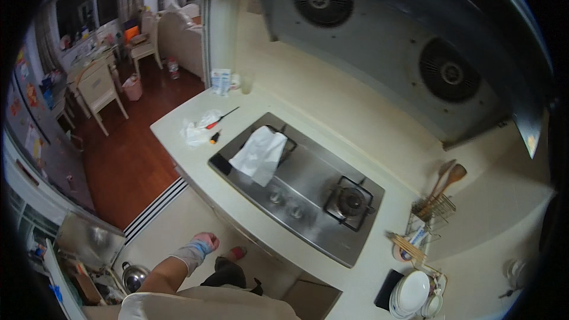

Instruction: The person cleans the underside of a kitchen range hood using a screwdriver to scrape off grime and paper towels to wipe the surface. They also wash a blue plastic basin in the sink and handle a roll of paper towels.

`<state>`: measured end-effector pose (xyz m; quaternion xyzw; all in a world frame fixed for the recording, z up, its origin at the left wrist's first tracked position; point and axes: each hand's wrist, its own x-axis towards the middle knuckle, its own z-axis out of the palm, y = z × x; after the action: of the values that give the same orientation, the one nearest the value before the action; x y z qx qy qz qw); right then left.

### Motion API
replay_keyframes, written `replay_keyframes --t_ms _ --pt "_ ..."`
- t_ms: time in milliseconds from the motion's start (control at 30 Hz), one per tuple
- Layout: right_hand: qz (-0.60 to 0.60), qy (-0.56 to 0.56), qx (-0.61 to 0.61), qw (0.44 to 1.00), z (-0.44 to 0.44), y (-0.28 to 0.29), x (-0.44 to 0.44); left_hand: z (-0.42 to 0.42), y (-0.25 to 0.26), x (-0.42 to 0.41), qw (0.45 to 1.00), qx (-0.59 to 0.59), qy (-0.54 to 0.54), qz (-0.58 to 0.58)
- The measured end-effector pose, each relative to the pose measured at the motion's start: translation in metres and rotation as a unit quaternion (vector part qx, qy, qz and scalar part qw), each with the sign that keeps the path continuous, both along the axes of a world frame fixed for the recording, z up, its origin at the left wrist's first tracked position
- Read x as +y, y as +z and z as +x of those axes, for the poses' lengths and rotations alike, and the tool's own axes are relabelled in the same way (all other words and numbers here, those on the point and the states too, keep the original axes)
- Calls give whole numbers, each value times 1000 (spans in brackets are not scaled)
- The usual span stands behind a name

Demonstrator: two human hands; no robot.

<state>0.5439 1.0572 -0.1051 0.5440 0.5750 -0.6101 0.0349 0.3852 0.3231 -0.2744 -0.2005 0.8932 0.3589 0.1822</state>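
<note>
My left hand (208,241) hangs low over the floor in front of the counter, its wrist wrapped in pale, bluish fabric. Its fingers look curled, but whether anything is inside them is too small to make out. My right hand is out of view. Before me is a steel gas hob (306,195) set in a white countertop (195,171). A white cloth (262,151) lies over the hob's left burner, while the right burner (350,201) is uncovered. Left of the hob rest a red-handled screwdriver (215,123), a short orange-and-black screwdriver (215,137) and crumpled white tissue (198,132).
A range hood (378,40) with two fans overhangs the hob. Plates (411,291), chopsticks (406,246) and wooden spatulas (451,178) stand at the right. An open drawer or cabinet (95,284) and a metal pot (134,277) are behind my left arm.
</note>
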Motion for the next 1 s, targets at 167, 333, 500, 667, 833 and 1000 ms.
replay_keyframes --t_ms 167,333,500,667,833,1000 --pt "28 24 11 999 -59 14 -56 -62 90 -39 895 134 321 278" --pt "43 32 8 999 -101 26 -120 -142 194 -97 925 131 342 98" --pt "67 12 -4 998 -114 39 -170 -248 171 -150 896 345 260 -107" --pt "87 -6 -12 996 -122 50 -202 -327 182 -170 953 186 168 -169" --pt "110 -26 -20 993 -118 58 -215 -364 193 -161 965 -8 165 -202" --pt "126 -40 -23 991 -112 63 -219 -379 183 -163 972 -69 124 -189"
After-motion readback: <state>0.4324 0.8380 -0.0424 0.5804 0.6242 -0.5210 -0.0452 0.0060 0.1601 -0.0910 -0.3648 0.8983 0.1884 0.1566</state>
